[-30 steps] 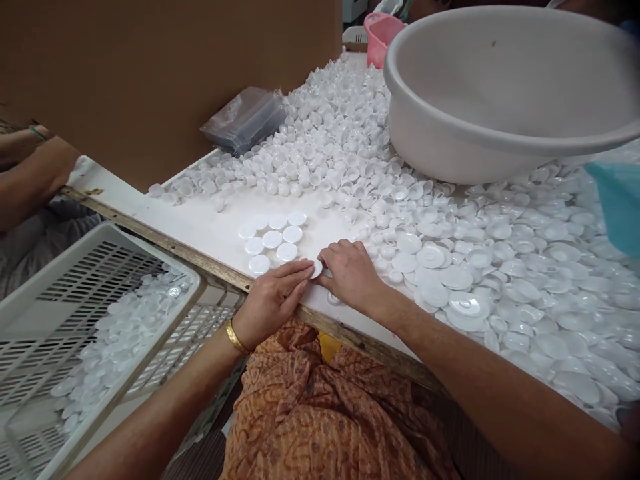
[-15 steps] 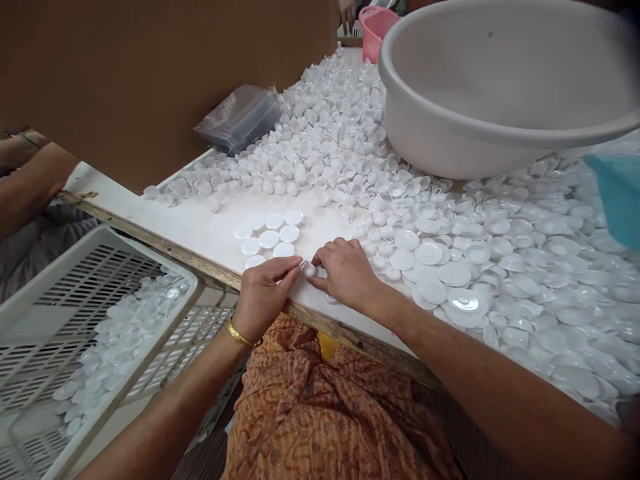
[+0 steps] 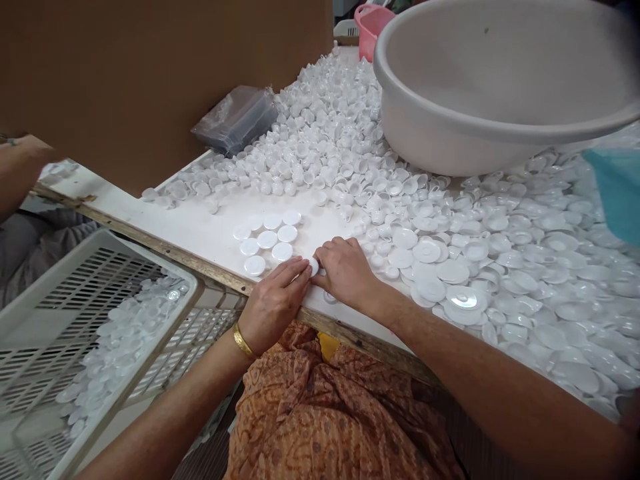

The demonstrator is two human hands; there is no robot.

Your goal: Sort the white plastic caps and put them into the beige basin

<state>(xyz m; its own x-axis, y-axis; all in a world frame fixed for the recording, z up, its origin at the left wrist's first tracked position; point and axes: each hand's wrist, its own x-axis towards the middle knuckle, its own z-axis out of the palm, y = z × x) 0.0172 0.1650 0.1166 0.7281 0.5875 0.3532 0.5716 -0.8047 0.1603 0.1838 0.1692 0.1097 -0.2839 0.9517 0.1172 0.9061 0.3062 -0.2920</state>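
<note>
My left hand (image 3: 280,297) and my right hand (image 3: 347,270) meet over the table's near edge, fingers closed. Between their fingertips shows a small white toy saucer (image 3: 314,267), tilted and partly covered; whether a second piece sits against it is hidden. Just beyond my left hand, several white round pieces (image 3: 267,239) lie flat, close together on the white tabletop (image 3: 200,230). To the right of my right hand spreads a loose layer of white saucers (image 3: 427,251). Small white cups with handles (image 3: 320,133) are heaped farther back.
A large pale basin (image 3: 450,143) rests on the pile at the back right. A brown board (image 3: 165,87) stands at the left, beside a plastic-wrapped packet (image 3: 237,119). Below left, a slatted crate (image 3: 115,240) contains white pieces. Another person's arm (image 3: 20,173) shows far left.
My left hand has moved slightly right and its fingers have closed in against the saucer by my right hand. The other person's arm at far left has shifted up and left.
</note>
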